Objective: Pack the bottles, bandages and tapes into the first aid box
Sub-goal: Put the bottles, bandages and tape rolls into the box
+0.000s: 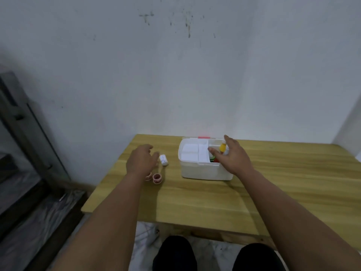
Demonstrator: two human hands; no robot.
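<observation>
A white first aid box (pixel 203 171) stands open on the wooden table (pixel 273 192). White folded pads fill its left compartment, and green and red items show in the right one. My right hand (pixel 232 157) is over the right compartment, holding a small bottle with a yellow cap (pixel 223 148). My left hand (pixel 140 161) hovers to the left of the box, fingers apart, holding nothing. A white bandage roll (pixel 163 160) lies just right of its fingertips. Two pink tape rolls (pixel 156 178) sit below that hand; the left one is partly hidden by my wrist.
A white wall rises right behind the table. The table's left edge is close to the tape rolls, with a dark frame and floor beyond it. My knees show below the front edge.
</observation>
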